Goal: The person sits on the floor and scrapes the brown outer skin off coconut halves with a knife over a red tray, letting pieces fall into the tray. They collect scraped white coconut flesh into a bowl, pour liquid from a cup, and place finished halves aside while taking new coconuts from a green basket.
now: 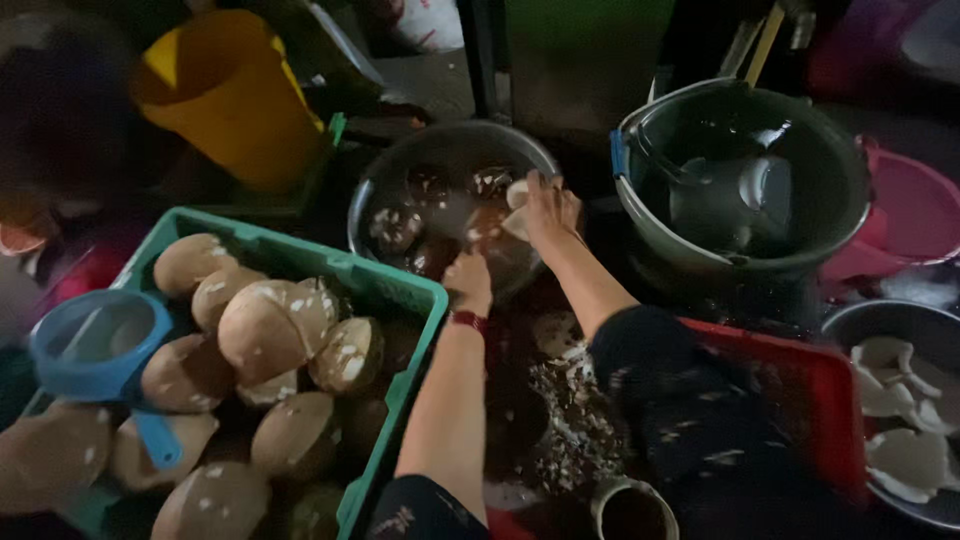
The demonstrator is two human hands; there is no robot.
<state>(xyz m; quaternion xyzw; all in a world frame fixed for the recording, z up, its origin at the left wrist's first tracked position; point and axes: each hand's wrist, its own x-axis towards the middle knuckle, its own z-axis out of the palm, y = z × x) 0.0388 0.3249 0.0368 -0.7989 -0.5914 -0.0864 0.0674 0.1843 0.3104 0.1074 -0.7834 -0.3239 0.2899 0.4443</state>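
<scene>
Coconut piece (517,208) in right hand (548,212) fingers, over metal basin (400,165)

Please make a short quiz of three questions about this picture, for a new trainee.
1. True or false: the green crate holds brown coconuts.
2. Which hand holds a white coconut piece over the metal basin: A left, B right?
3. What colour is the scoop lying on the coconuts?

Key: 1 true. 2 B; the right hand grips it, and the left hand is at the basin's near rim. 3 blue.
</scene>
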